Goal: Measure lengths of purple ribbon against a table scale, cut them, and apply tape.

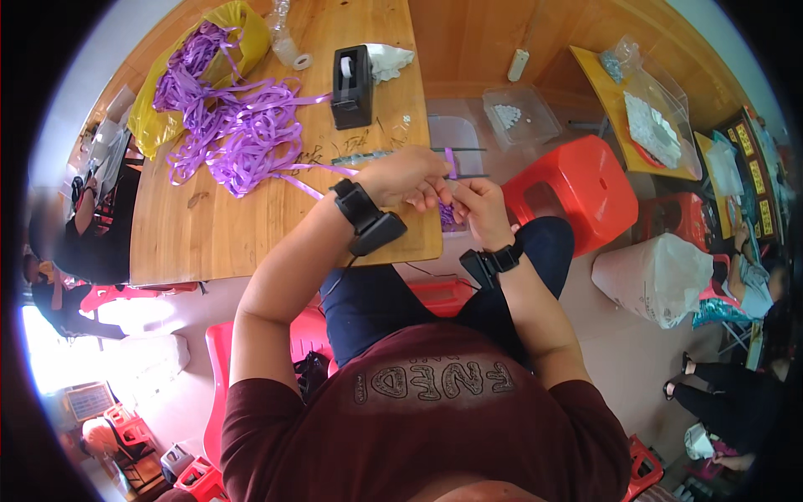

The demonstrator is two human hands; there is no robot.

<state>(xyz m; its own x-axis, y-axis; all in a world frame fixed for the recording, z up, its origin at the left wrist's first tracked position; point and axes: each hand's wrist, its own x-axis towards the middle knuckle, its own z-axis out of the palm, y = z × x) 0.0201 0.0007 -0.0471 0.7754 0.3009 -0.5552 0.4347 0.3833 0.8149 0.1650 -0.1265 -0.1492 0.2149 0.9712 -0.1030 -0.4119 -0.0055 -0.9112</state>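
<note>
My left hand [410, 177] and my right hand [480, 205] meet just off the table's right edge. Both have fingers closed in a pinch at a narrow purple ribbon [452, 161]. A short piece of that ribbon rises above the fingertips, across two thin dark prongs [473, 150] that stick out past the table edge. From a loose heap of purple ribbon [251, 138] a strand runs towards my left wrist and vanishes behind it. The fingers hide most of the ribbon between them. Below my hands, a small purple cluster [447, 216] shows in part.
On the wooden table [209, 238] are a yellow plastic bag [150, 125], a black tape dispenser [352, 88] and a white tissue [389, 61]. A red stool [577, 197], a clear bin [523, 117] and a white sack [652, 280] stand at right. Other people sit at both sides.
</note>
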